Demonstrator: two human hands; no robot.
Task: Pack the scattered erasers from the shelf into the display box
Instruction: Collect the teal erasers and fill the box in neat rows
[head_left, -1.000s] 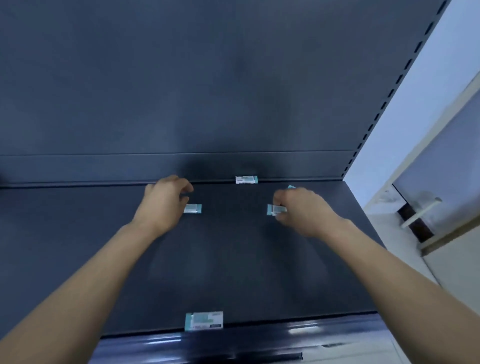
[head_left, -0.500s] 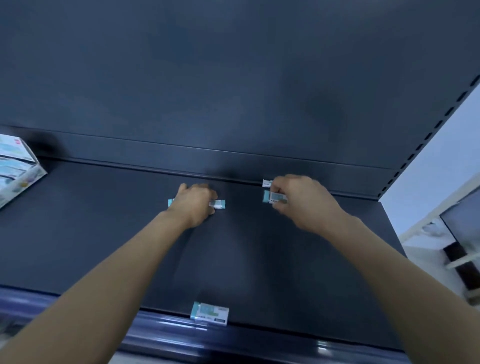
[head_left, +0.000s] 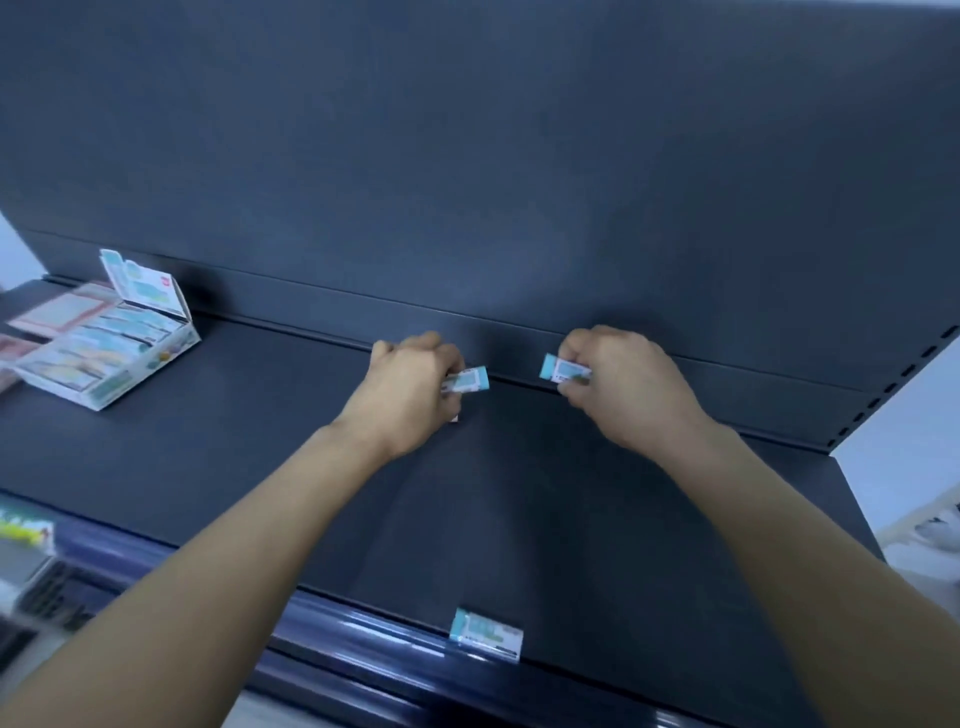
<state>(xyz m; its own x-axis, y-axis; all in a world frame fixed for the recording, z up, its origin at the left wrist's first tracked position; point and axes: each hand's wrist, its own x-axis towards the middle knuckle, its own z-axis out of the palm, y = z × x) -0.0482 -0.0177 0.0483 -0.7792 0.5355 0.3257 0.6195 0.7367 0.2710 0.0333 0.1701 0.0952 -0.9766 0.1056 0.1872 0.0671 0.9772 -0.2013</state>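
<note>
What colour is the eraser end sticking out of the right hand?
The eraser end is teal; head view.

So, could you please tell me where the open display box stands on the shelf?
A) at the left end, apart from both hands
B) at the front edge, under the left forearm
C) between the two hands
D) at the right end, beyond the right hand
A: the display box stands open at the left end of the shelf, apart from the left hand, gripping the left eraser, and the right hand, gripping the right eraser.

Dark grey-blue back panel (head_left: 467, 156); slotted upright (head_left: 883, 395) at right; pale wall (head_left: 917, 447) beyond.
</note>
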